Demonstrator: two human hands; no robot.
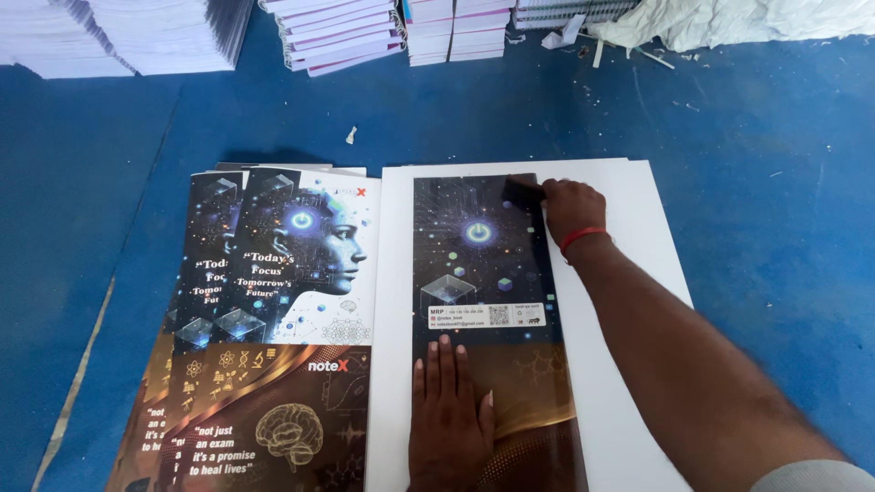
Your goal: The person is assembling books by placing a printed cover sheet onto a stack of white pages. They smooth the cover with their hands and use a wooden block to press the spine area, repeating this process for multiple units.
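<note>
Far-left stacks: piles of bound white paper blocks (109, 36) stood along the top edge of the blue floor covering (766, 228), well apart from the work
Middle stacks: finished notebooks with pale pink and purple edges (342, 32) lay piled further right along the same edge, next to a crumpled white sheet (747, 20)
Printed covers: a fanned pile of glossy cover sheets (292, 337) lay just left of the white board, each showing a glowing profile head above and a brown panel with a brain drawing below
White board: a large white board (629, 273) lay flat on the floor, touching the pile of covers along its left edge
Dark cover: one dark cover sheet (478, 264) lay on the board, left of its middle, with its long side running away from the person
Left hand: the left hand (448, 419) lay open and flat, fingers together, pressing down the near brown part of the dark cover; it gripped nothing
Right hand: the right hand (570, 208), with a red thread at the wrist, reached to the far right corner of the dark cover, its fingertips closed on that corner
Step in hand: it looked like the sheet was being squared or smoothed onto the board, one hand anchoring, the other working the far corner
Next move: judged from this, the near end would need to stay pinned while the far corner was drawn taut and level, without creasing the glossy sheet
</note>
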